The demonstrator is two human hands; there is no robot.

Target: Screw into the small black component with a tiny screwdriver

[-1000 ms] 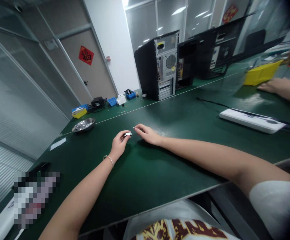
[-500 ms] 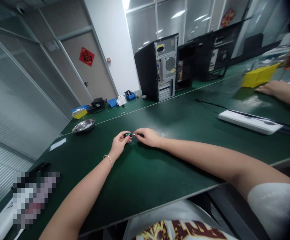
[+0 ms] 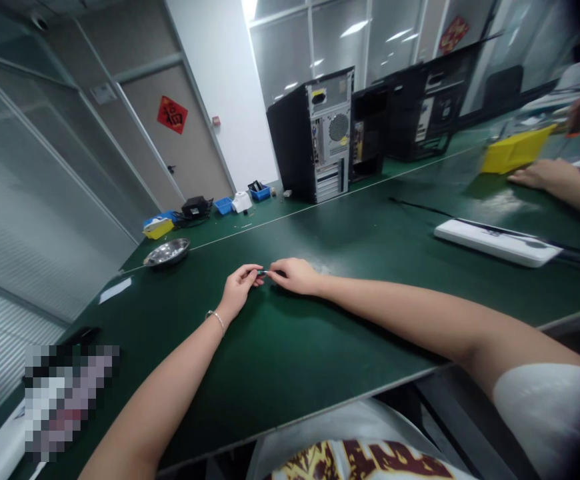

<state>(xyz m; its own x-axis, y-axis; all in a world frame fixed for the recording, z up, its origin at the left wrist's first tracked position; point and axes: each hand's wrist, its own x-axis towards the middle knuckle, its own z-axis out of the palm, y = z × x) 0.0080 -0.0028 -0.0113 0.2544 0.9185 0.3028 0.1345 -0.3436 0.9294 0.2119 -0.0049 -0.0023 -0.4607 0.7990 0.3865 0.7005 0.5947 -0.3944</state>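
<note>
Over the green table (image 3: 290, 373), my left hand (image 3: 239, 285) pinches a small dark piece with a bit of green (image 3: 260, 271). Its fingers cover most of the piece, and its kind is too small to make out. Facing it, my right hand (image 3: 295, 275) is closed round a thin tool with a pale metal tip (image 3: 267, 272). That tip meets or nearly meets the small piece; which of these I cannot tell. The tool's handle is mostly hidden by the fingers.
A shiny metal bowl (image 3: 167, 253) stands to the left, near a white strip (image 3: 115, 291). Computer cases (image 3: 330, 133) line the back. On the right lie a white power strip (image 3: 497, 243) with cables, a yellow bin (image 3: 517, 151) and another person's hand (image 3: 547, 175).
The small piece has been turned in my left fingers, and less of its green face shows now. Both hands stay in nearly the same place.
</note>
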